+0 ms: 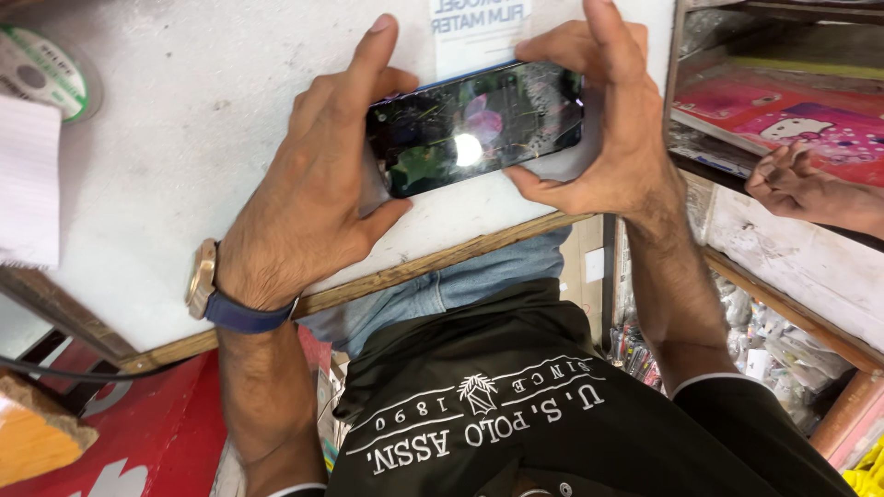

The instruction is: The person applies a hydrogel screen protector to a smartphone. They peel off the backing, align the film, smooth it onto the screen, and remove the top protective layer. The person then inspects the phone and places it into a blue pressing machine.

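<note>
Both hands (left [313, 198], right [608, 120]) pinch the smartphone [479, 127] by its ends above the desk [184, 138]; a loosened grip risks dropping it.

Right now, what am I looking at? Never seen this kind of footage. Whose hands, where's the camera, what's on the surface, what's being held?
There is no machine here. One camera sits on a person's head and looks down, so you see their own dark shirt, jeans and two bare arms from above.

The left hand, with a wristwatch on that arm, and the right hand each have a grip on one end of a dark smartphone. It lies flat on a white tabletop with a wooden edge, and its glossy screen shows a bright glare.

Also on the table: a white paper label just beyond the phone, a round tape roll and some white paper at the far left.

At the right edge, another person's hand rests by shelves holding pink packaging.
</note>
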